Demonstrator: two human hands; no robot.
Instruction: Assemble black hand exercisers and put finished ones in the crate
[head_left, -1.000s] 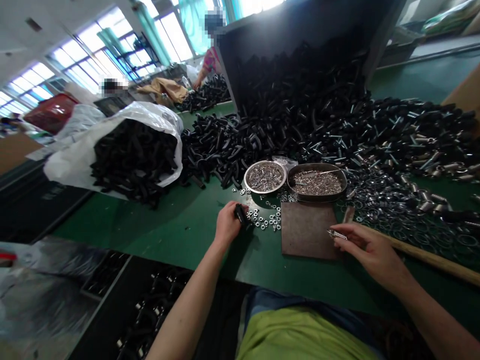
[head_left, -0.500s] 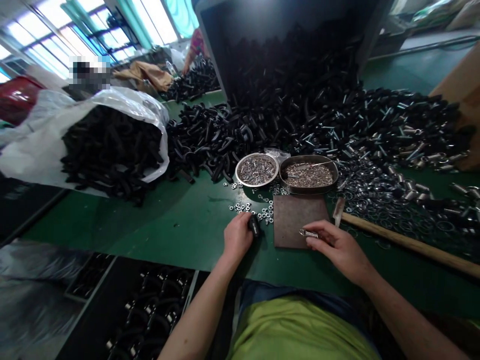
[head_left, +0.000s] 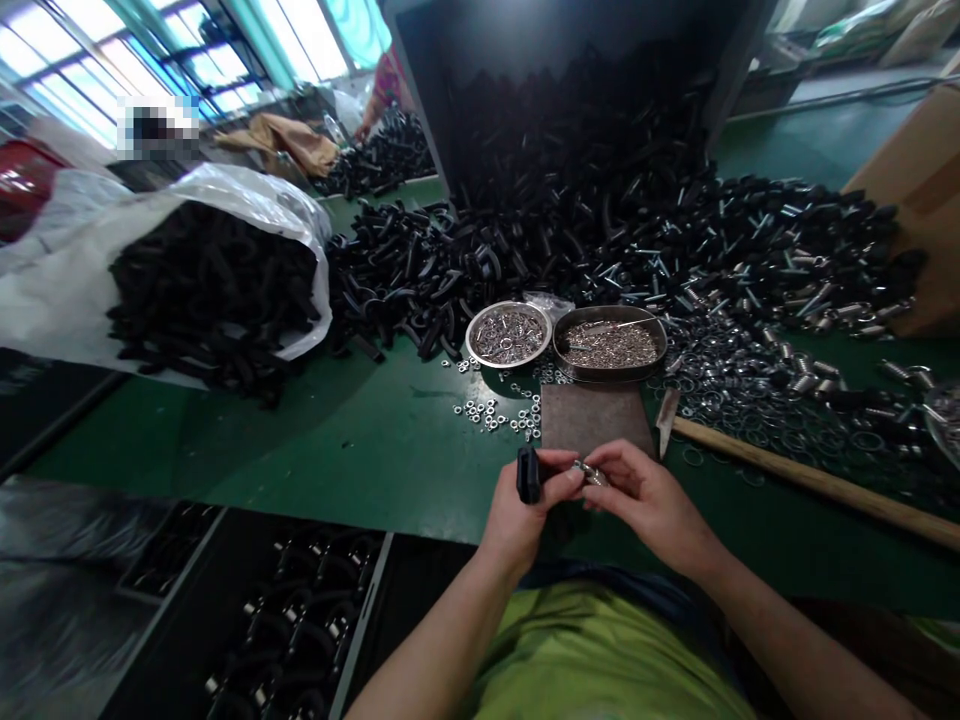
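Note:
Low over the table edge, my left hand [head_left: 517, 515] is closed on a black plastic handle part [head_left: 529, 475], which stands roughly upright in the grip. My right hand [head_left: 651, 500] pinches a small silver coil spring [head_left: 596, 476]. The spring's end touches or nearly touches my left fingertips; whether a nut is pinched there is too small to tell. Just beyond both hands lies a flat brown metal plate [head_left: 596, 415]. Loose small nuts [head_left: 491, 413] are scattered on the green table [head_left: 360, 440] to its left.
A round dish [head_left: 472, 350] and an oval tin [head_left: 611, 374] hold small metal parts. A wooden-handled hammer [head_left: 780, 465] lies at right, beside heaped rings and springs. Black parts [head_left: 420, 250] pile up behind and fill a white bag [head_left: 324, 290]. A crate [head_left: 367, 600] stands below left.
My left hand has lifted the black part and moved right. My right hand has brought the spring left and toward me, so both hands now meet in front of the plate.

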